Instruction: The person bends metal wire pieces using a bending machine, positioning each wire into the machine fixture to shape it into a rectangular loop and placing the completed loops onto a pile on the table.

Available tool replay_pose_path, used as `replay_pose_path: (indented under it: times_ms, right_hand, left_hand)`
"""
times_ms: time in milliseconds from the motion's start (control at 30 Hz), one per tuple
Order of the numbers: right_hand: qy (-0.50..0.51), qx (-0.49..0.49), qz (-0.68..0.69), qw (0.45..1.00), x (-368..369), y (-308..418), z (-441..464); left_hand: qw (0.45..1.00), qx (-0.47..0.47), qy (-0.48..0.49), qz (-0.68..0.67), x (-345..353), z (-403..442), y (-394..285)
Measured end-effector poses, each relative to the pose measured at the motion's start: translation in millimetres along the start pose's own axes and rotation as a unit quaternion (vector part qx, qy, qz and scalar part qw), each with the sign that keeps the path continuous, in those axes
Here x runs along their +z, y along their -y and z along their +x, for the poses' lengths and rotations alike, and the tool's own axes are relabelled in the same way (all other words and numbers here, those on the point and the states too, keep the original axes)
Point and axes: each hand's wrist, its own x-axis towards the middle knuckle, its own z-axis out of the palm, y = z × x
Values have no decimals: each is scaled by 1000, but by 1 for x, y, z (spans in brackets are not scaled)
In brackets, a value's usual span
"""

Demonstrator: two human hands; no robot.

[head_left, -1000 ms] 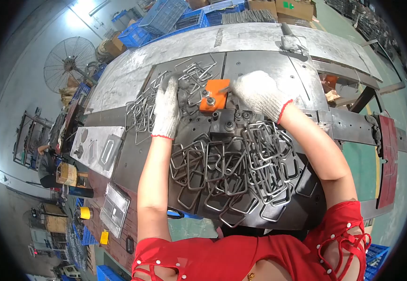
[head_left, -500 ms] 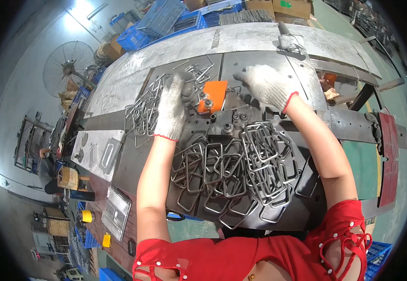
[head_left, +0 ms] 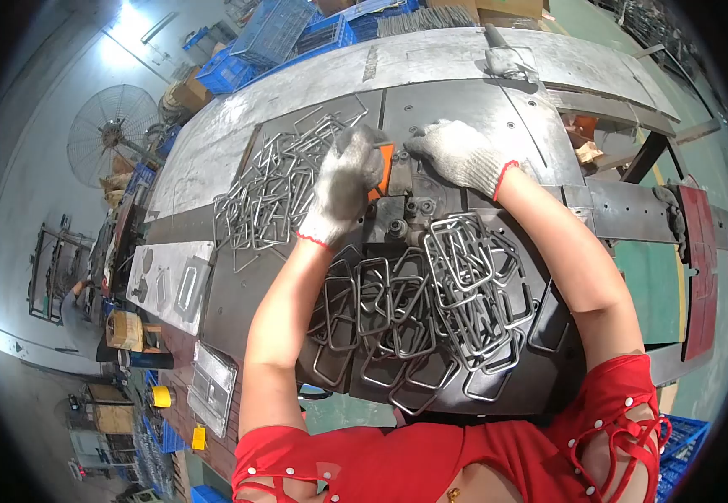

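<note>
My left hand point(head_left: 343, 184), in a white knit glove with dark fingertips, hovers over the bench fixture point(head_left: 395, 226) and partly covers an orange plate point(head_left: 386, 168). Its fingers are curled; what they hold, if anything, is hidden. Across the fixture, my gloved right hand point(head_left: 458, 152) has its fingers bent together near the fixture's far right side, and nothing can be made out in them. Closer to my body lies a heap of bent wire frames point(head_left: 465, 285), roughly rectangular. Left of my left hand, a second pile of bent wire pieces point(head_left: 267, 184) covers the metal bench top.
Blue crates point(head_left: 267, 38) stand beyond the bench's far edge. A pale metal sheet point(head_left: 171, 281) lies on the left side, near a clear-covered tray point(head_left: 211, 390). A small wrapped item point(head_left: 511, 63) rests at the back right. Further left are a large fan point(head_left: 112, 134) and another person point(head_left: 83, 318).
My left hand has moved right, from beside the wire pile to over the orange plate, now mostly hidden. My right hand stays near the fixture's right side. The camera view has shifted slightly.
</note>
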Motion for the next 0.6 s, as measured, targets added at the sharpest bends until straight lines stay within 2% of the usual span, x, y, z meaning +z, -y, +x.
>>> replay_pose_path:
  times_ms: [33,67,167,200,333,433,467,600]
  right_hand:
    - [8,5,8,1000,-3,1,0]
    - [16,12,16,1000,-4,2,-1]
    - [5,43,47,998,17,-12,3]
    - [8,45,73,996,10,-9,0]
    - [9,67,32,997,11,-10,2]
    - [-3,0,-20,1000,13,-7,-5]
    - [12,-2,-80,997,6,-2,-8]
    - [3,-13,-131,991,8,0,-3]
  left_hand:
    - [1000,10,-1,16,7,-5,-10]
    - [998,-67,-8,20,16,-11,-28]
    - [979,-106,-99,-145,26,-10,-23]
    - [994,-65,-14,-91,8,-6,-19]
    - [994,-74,-27,-75,11,-3,-12]
    - [988,-87,-59,-111,8,-2,-4]
    - [989,-81,-47,-113,9,-1,-4]
    - [993,-70,-37,-88,8,-2,-4]
